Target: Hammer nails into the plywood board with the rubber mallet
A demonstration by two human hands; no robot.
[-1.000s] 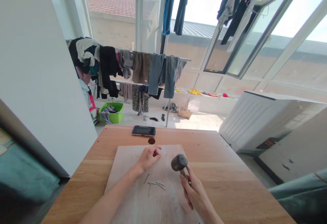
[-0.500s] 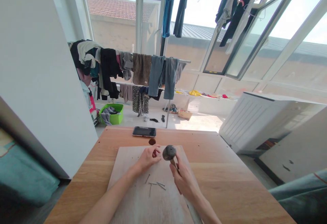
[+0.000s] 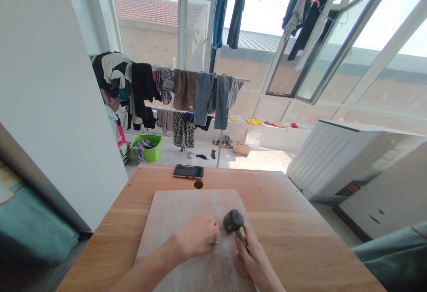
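Note:
My right hand [image 3: 255, 254] grips the handle of a mallet [image 3: 233, 221] with a dark rounded head, held over the right side of a pale wooden board [image 3: 167, 225]. My left hand [image 3: 200, 236] is closed low over the board's middle, left of the mallet head. A nail [image 3: 215, 241] pokes out under its fingertips, and the hand covers the spot around it. Along the board's far part runs a row of several small nails [image 3: 209, 202]; those to the right stand up taller than those to the left.
The board lies on a wooden table [image 3: 300, 238]. Beyond it are a phone [image 3: 188, 171] and a round dark hole [image 3: 198, 185] in the tabletop. Past the table stand a laundry rack [image 3: 233, 79] with clothes and a green basket [image 3: 153, 154]. A white cabinet [image 3: 333, 158] is at right.
My left hand has moved back toward me, from near the nail row onto the loose nails, and closed there. My right hand has lowered the mallet toward me and slightly right.

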